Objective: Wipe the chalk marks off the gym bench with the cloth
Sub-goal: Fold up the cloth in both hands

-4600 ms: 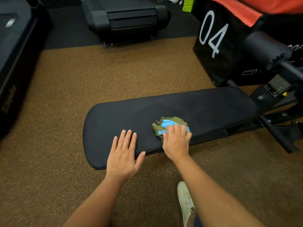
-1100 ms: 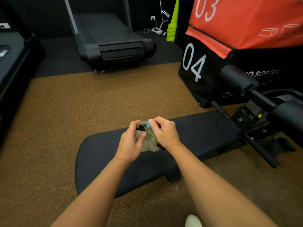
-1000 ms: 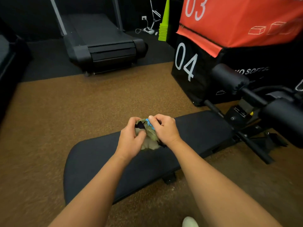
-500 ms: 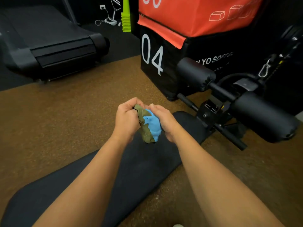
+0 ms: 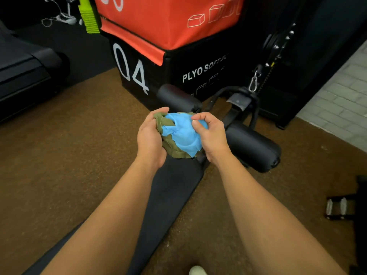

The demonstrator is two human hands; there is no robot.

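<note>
The cloth [image 5: 181, 133], olive green with a bright blue side, is bunched up in the air between both hands. My left hand [image 5: 150, 137] grips its left edge and my right hand [image 5: 211, 135] pinches the right side with thumb and fingers. Below my forearms runs the black padded gym bench [image 5: 170, 193], from the lower left up toward the hands. I see no chalk marks on the visible pad; my arms cover much of it.
Two black foam rollers [image 5: 251, 146] on the bench's frame stick out just past my hands. Behind them stand a black plyo box marked 04 [image 5: 139, 74] and an orange box [image 5: 168, 18]. A treadmill [image 5: 25, 64] sits at far left. Brown rubber floor surrounds the bench.
The cloth came off the bench pad into both hands and has been turned, showing more blue. My view has swung right, toward the roller end of the bench.
</note>
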